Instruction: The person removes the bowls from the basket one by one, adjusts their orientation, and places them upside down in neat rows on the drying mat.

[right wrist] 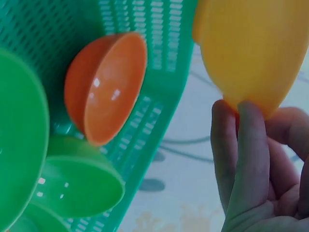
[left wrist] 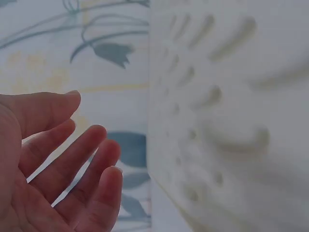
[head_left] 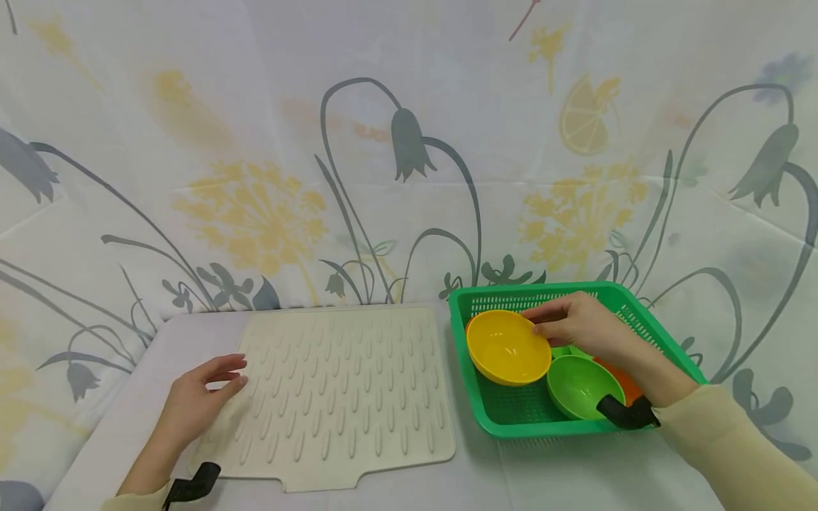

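Note:
A yellow bowl (head_left: 508, 348) is pinched at its right rim between the thumb and fingers of my right hand (head_left: 591, 328). In the head view it overlaps the left part of a green plastic basket (head_left: 465, 387), its hollow facing the camera. The right wrist view shows the fingers on the wall of the yellow bowl (right wrist: 256, 53). A light green bowl (head_left: 583, 389) sits in the basket under my right wrist. My left hand (head_left: 199, 399), holding nothing, is at the left edge of a ridged cream drying mat (head_left: 339, 390), fingers loosely bent.
Inside the basket, an orange bowl (right wrist: 108, 92) lies tilted beside several green bowls (right wrist: 82, 183). The basket stands right of the mat, on a white cloth (head_left: 486, 475). Behind both hangs a flower-patterned cloth (head_left: 383, 234).

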### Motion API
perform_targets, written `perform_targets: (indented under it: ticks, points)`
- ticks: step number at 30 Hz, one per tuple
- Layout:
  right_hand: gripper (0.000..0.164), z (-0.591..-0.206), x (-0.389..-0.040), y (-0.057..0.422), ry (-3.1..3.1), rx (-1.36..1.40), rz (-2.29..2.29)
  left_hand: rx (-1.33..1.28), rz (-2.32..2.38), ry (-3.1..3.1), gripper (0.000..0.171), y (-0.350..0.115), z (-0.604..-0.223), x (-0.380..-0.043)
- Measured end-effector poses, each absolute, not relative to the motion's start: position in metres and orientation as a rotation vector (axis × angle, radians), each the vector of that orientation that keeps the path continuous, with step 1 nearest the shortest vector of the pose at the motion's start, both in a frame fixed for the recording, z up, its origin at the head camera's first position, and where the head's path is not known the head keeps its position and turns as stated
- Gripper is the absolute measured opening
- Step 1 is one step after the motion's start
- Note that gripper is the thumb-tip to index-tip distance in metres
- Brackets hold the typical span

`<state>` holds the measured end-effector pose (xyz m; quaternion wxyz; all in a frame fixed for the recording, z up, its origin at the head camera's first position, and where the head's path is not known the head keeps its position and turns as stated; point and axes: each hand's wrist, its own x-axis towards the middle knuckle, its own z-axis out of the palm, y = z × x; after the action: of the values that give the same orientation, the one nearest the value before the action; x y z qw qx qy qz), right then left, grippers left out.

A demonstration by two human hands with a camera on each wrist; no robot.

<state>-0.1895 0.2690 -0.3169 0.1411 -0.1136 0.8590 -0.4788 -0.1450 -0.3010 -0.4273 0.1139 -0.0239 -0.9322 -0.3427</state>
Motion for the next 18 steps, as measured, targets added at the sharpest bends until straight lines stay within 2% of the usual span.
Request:
perform_targets:
  ticks: [10, 18]
  points:
    - [0.037, -0.315, -0.179, 0.245, 2.470, -0.282, -1.451, -0.281, -1.220, -2.669, 0.041, -0.246, -0.405, -0.141]
    - [0.035, -0.320, -0.166, 0.222, 2.413, -0.271, -1.540, -0.522, -1.580, -2.552, 0.041, -0.200, -0.392, -0.134]
